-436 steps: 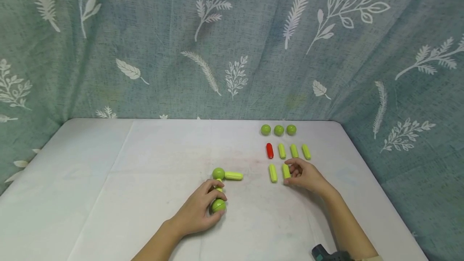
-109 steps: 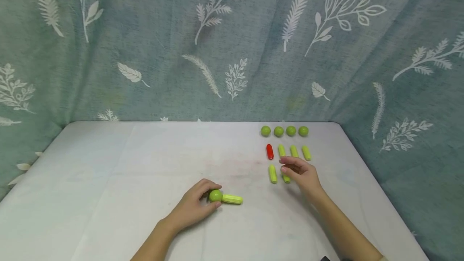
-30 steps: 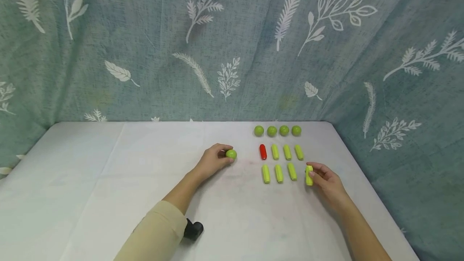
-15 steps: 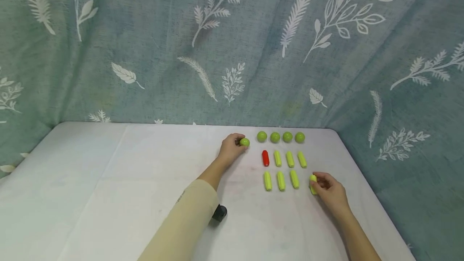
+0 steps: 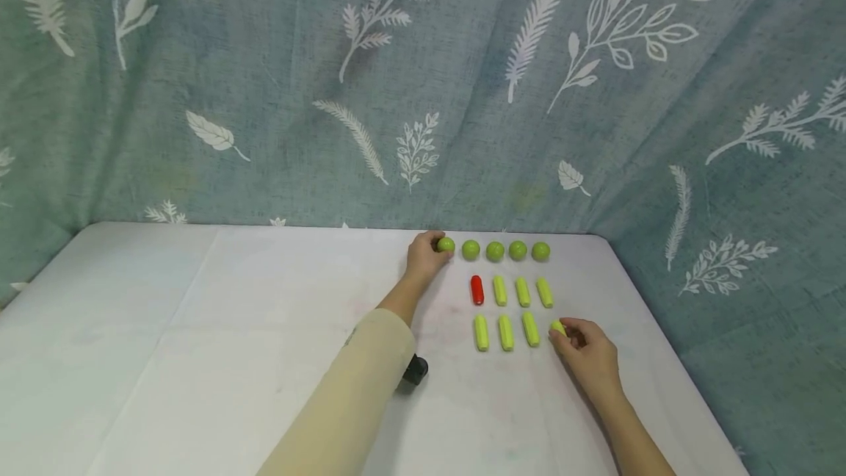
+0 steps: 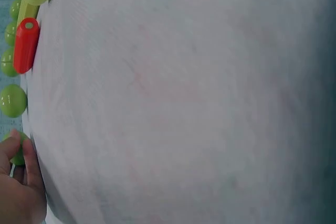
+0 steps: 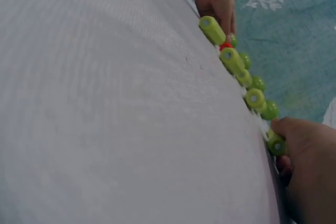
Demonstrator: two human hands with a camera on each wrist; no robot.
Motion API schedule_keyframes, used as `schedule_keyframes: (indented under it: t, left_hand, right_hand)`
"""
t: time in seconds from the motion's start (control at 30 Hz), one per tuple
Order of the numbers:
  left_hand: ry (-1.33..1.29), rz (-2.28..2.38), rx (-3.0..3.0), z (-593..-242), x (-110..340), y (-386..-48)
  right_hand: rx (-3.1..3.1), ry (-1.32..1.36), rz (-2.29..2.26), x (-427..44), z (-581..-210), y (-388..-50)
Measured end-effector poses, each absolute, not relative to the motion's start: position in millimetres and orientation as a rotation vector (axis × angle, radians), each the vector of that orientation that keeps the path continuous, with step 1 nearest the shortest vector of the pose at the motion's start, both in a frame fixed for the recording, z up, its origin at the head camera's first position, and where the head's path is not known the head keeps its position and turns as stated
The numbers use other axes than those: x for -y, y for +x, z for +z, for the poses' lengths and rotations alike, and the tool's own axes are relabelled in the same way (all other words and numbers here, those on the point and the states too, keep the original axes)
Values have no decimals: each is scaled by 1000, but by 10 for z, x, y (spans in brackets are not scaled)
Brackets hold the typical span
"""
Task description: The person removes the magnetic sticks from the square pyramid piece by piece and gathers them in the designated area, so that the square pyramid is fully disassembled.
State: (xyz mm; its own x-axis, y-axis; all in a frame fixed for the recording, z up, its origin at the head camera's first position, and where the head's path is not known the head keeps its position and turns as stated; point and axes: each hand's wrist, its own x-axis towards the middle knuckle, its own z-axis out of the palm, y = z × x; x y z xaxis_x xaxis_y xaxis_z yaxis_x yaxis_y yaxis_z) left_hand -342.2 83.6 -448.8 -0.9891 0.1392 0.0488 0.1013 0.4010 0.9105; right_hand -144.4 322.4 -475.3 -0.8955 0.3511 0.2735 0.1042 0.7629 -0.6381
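Observation:
At the table's back edge my left hand (image 5: 426, 255) pinches a green ball (image 5: 446, 244), at the left end of a row of similar green balls (image 5: 495, 251). The left wrist view also has thumb and fingers around that ball. Further right and nearer the front, my right hand (image 5: 590, 360) pinches a yellow-green rod (image 5: 558, 327) at the right end of the front row of rods (image 5: 506, 333). From the right wrist view, the thumb lies over this rod (image 7: 276, 144), with its round end showing. Part of it is hidden by the fingers in the head view.
Between the balls and the front rods lies a middle row: a red rod (image 5: 477, 290) at its left end and several yellow-green rods (image 5: 522, 291). A white cloth (image 5: 218, 358) covers the table. Leaf-patterned curtains (image 5: 277, 94) hang behind and at the sides.
The ball and rod, joined earlier, are now apart. My left hand has carried the ball back and right to the ball row. My right hand has brought the rod closer to the front row.

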Motion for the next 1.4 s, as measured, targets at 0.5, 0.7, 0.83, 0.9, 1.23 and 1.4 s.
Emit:
schedule_keyframes:
  t: [0.5,0.7,0.83,0.9,1.23,1.4]
  left_hand:
    - [153,1754,-2550,-4471,-742,-3361]
    - [109,1746,-2499,-4461,-529,-3331]
    - [84,1733,-2463,-4457,-419,-3300]
    - [73,1734,-2447,-4454,-381,-3276]
    - [74,1759,-2381,-4372,-146,-3009]
    - [122,1906,-2292,-4274,-79,-2698]
  right_hand:
    - [2554,-366,832,-3156,-4744,-1560]
    - [2560,-342,861,-3142,-4756,-1635]
    - [2563,-331,879,-3165,-4740,-1666]
    - [2556,-343,882,-3180,-4729,-1669]
    - [2465,-313,848,-3216,-4637,-1679]
    - [2357,-139,837,-3081,-4528,-1669]
